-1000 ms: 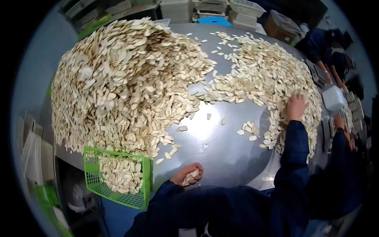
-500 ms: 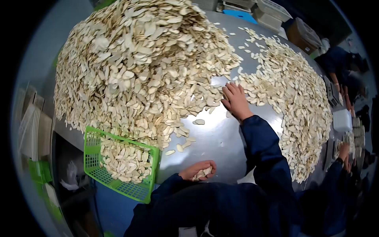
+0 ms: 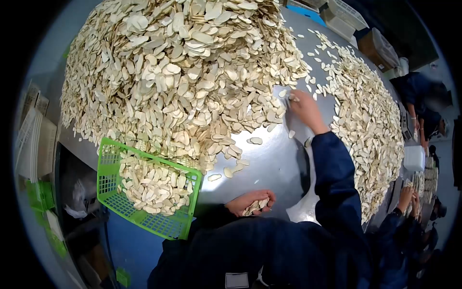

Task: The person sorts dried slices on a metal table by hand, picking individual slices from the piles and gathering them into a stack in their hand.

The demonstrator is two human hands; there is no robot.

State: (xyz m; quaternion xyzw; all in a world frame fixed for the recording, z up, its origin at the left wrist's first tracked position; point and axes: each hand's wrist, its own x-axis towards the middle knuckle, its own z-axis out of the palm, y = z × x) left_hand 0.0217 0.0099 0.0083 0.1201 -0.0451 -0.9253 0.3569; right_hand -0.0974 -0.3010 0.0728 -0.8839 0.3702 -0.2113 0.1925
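Observation:
My left hand (image 3: pixel 251 202), palm up and fingers curled, cups a small bunch of pale dried slices (image 3: pixel 257 207) close to my body. Farther out, my right hand (image 3: pixel 308 112) is over the metal table (image 3: pixel 276 161), between two heaps of slices. Its fingers are bent together, with a pale slice showing at the fingertips; the thumb is partly hidden. The large heap (image 3: pixel 178 77) rises to the left of this hand, and the lower, spread heap (image 3: pixel 373 125) lies to its right. A green plastic basket (image 3: pixel 192 212) partly filled with slices stands left of my left hand.
Stacked pale trays (image 3: pixel 36 144) stand at the far left beside a dark shelf (image 3: pixel 79 188). Clear plastic bins (image 3: pixel 344 19) and a cardboard box (image 3: pixel 378 50) sit at the back right. Co-workers' hands (image 3: pixel 409 197) work at the far right near a white container (image 3: pixel 414 158).
My right hand went from lying flat with fingers on the slices to bent fingers. Slices between the heaps have shifted right, leaving a wider bare strip. My left hand keeps its bunch. The view shifted slightly.

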